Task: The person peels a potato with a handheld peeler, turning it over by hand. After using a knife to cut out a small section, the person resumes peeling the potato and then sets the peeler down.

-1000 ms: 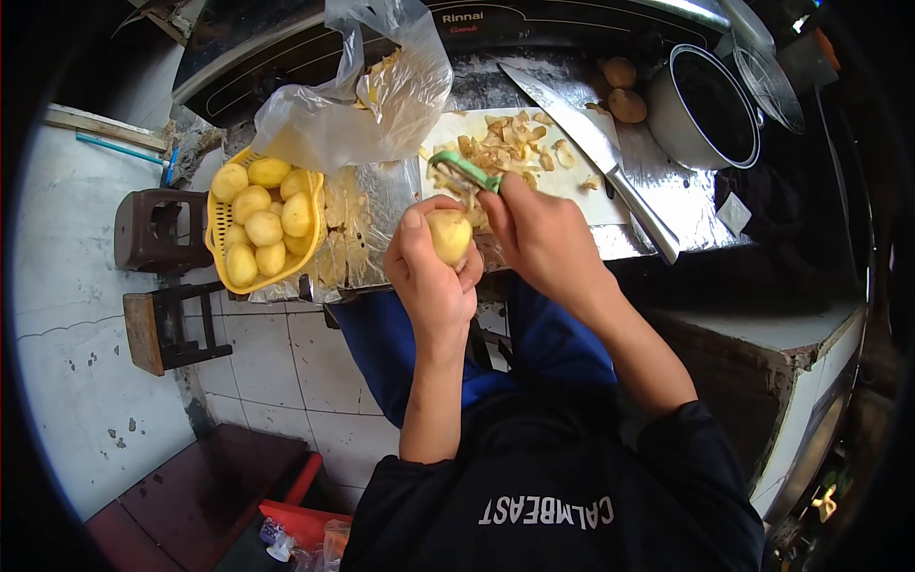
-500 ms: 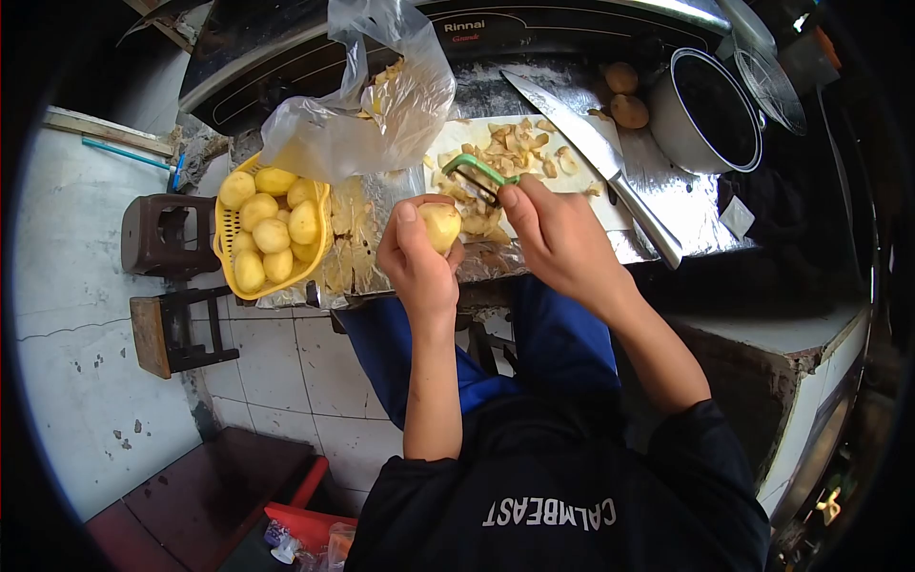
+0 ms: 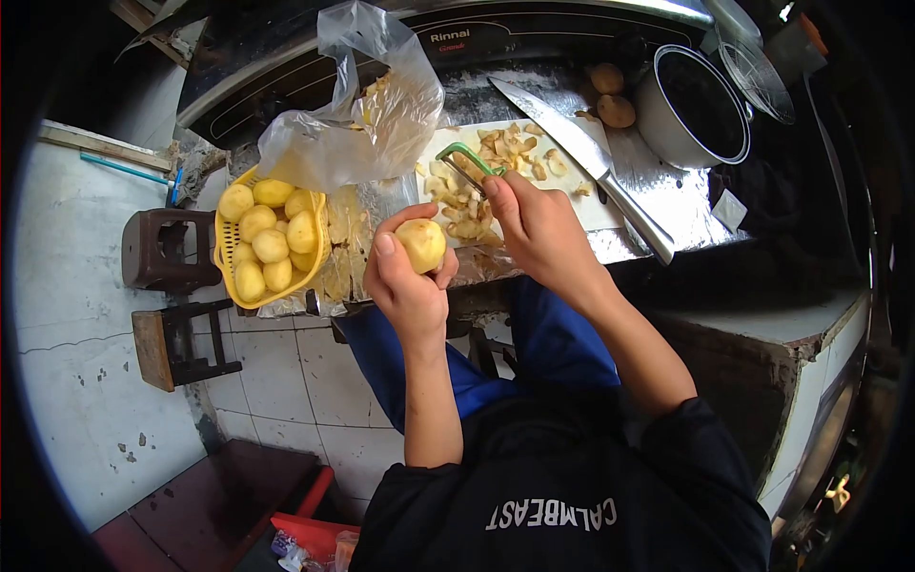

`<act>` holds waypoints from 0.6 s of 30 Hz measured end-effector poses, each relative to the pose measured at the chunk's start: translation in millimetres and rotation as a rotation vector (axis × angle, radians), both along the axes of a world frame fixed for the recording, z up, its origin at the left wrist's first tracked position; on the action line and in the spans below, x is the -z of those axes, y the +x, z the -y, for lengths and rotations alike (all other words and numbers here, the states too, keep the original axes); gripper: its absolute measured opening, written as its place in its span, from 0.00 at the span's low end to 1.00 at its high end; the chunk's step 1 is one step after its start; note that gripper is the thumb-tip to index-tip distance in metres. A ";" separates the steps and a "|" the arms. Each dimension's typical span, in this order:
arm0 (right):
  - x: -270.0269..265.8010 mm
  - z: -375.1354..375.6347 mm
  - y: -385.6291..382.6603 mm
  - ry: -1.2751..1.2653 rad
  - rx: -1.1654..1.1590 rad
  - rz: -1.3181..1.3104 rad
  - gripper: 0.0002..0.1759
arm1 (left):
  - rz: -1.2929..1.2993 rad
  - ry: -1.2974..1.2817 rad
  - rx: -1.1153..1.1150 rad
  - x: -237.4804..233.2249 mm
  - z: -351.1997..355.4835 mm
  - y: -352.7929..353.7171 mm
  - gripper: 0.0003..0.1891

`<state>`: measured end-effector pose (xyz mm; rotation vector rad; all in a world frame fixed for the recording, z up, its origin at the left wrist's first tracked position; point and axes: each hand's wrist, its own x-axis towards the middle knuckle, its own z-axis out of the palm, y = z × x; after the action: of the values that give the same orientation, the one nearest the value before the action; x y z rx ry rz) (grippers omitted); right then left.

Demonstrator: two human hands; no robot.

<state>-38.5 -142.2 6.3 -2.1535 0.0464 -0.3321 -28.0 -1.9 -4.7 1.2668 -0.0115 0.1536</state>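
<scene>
My left hand (image 3: 412,296) is closed around a peeled potato (image 3: 421,244), whose pale face with a small brown spot points up. In my right hand (image 3: 548,234) is a green-handled peeler (image 3: 465,162), its blade held over the cutting board and apart from the potato. Below the peeler, brown and yellow potato peels (image 3: 510,148) lie strewn on the white cutting board (image 3: 602,212). A large knife (image 3: 600,167) rests across the board's right side. To the left, a yellow basket (image 3: 227,250) holds several peeled potatoes (image 3: 271,245).
A clear plastic bag (image 3: 334,153) stands behind the basket. Two unpeeled potatoes (image 3: 617,111) sit beside a grey pot (image 3: 667,119) at the back right, with a wire strainer (image 3: 758,81) past it. Two stools (image 3: 162,250) stand on the floor at left.
My left hand has turned the potato, so more of its face shows, and sits slightly lower and further left. The peeler remains in my right hand. The whole view has shifted slightly.
</scene>
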 end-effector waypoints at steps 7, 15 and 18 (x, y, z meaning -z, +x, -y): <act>-16.9 -11.2 -11.8 0.186 -0.219 0.070 0.26 | -0.517 -0.698 0.537 12.4 -13.9 9.7 0.24; -10.1 -6.9 -10.6 0.319 -0.122 -0.203 0.28 | -0.411 -0.297 0.546 -6.5 -2.3 -1.5 0.34; -8.6 -11.0 -12.8 0.410 -0.136 -0.157 0.20 | -0.249 -0.043 0.367 -2.3 2.9 -7.2 0.33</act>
<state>-51.3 -131.2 14.9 -1.7604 0.0514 -0.0650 -35.3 -4.8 -2.3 1.2124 -0.0258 -0.3195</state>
